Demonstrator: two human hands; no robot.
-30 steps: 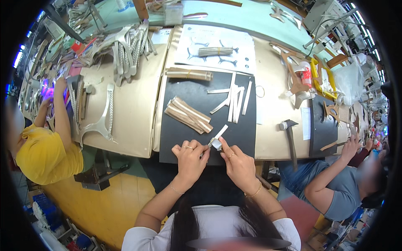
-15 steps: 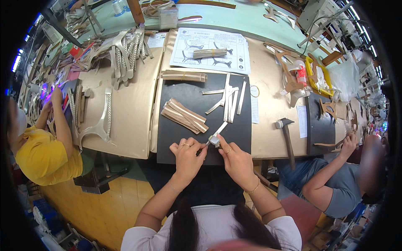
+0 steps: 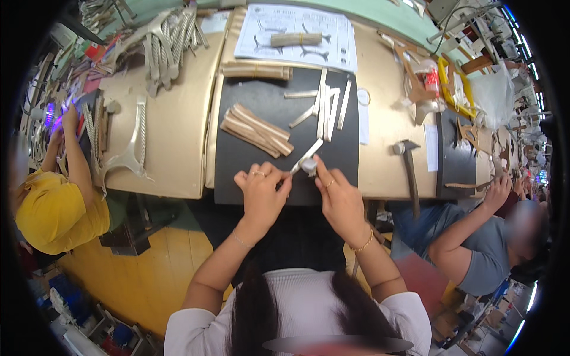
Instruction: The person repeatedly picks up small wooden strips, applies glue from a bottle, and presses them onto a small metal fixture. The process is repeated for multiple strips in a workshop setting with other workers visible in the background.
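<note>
Well, the biggest thing before you is one tan-covered table (image 3: 166, 169), running across your front. On it, right ahead of you, lies one black board (image 3: 237, 191), and overlapping its far side or just beyond it is one printed sheet (image 3: 246, 48). One hammer (image 3: 407, 169) lies off to your right, its head away from you. You have one fanned pile of brown strips (image 3: 255, 130) on the board's left half; its pieces overlap too closely to count. There are two banded bundles: a brown bundle (image 3: 261, 71) at the board's far edge and a paler bundle (image 3: 295, 40) on the sheet. About six loose pale strips (image 3: 322, 110) lie on the board's right half, some crossing.

One more pale strip (image 3: 310, 149) is between your two hands, slanting from your left fingertips away and to the right, short of the loose ones. Your left hand (image 3: 265, 188) pinches its near end between thumb and fingers. One small grey block (image 3: 309, 166) sits beside that strip, against the index fingertip of your right hand (image 3: 343, 202); the right thumb is hidden, so you cannot tell whether that hand closes on it.
</note>
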